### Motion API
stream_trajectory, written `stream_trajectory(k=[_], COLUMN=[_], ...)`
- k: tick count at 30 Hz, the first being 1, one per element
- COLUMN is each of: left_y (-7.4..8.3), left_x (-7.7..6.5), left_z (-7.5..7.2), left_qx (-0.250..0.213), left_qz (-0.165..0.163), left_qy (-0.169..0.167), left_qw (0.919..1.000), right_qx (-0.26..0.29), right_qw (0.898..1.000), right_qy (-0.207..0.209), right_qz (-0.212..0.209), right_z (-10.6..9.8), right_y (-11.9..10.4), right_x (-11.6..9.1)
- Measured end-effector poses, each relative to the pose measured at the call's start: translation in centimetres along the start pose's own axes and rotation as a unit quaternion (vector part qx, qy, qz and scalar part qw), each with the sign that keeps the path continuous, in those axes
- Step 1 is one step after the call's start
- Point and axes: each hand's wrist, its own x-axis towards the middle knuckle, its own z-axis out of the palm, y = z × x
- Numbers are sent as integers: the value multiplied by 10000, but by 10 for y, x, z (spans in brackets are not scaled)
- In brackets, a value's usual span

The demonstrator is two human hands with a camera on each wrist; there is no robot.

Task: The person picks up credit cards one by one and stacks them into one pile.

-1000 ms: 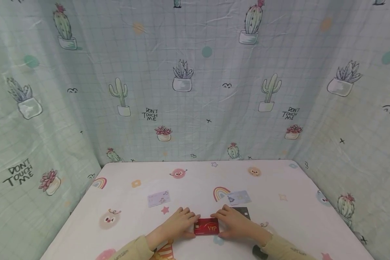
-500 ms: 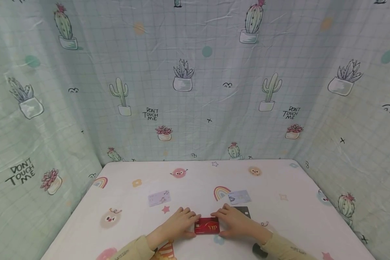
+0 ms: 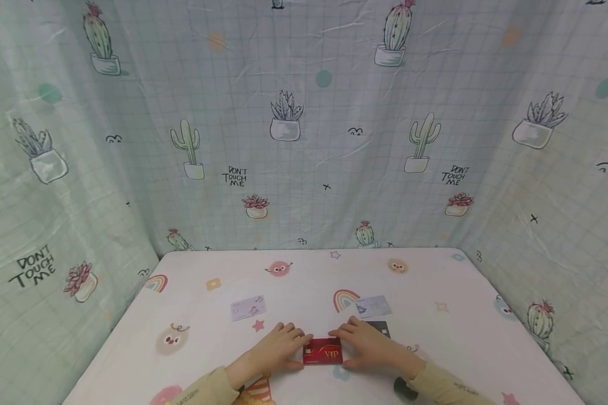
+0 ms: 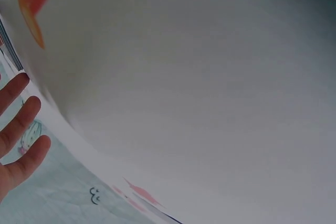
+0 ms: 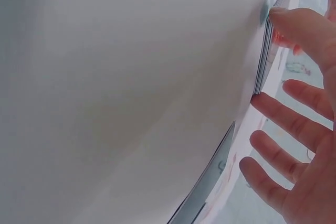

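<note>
Fingers (image 5: 294, 119) of left hand (image 3: 278, 349) and right hand (image 3: 367, 347) pinch red card's (image 3: 322, 352) ends

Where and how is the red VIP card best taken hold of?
Likely by the corners of both short ends, the left hand coming from the left and the right hand from the right. The red VIP card lies face up atop a thin stack whose layered edge shows, so its edges give a hold.

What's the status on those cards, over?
Left hand and right hand grip card stack at opposite ends. Red VIP card on top. Dark card partly hidden by right hand; nothing obvious blocking.
</note>
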Motion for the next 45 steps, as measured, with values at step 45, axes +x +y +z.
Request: stream_trajectory(k=[45], left_y=[-14], left_x=[-46], left_z=[-2], left_qx=[253], left_qz=[-426], left_qy=[587], left_qw=[9970], right_qx=[544], right_qw=[9983], right_qy=[-136], right_qz=[151], right_z=[-12], right_y=[-19], right_x=[26])
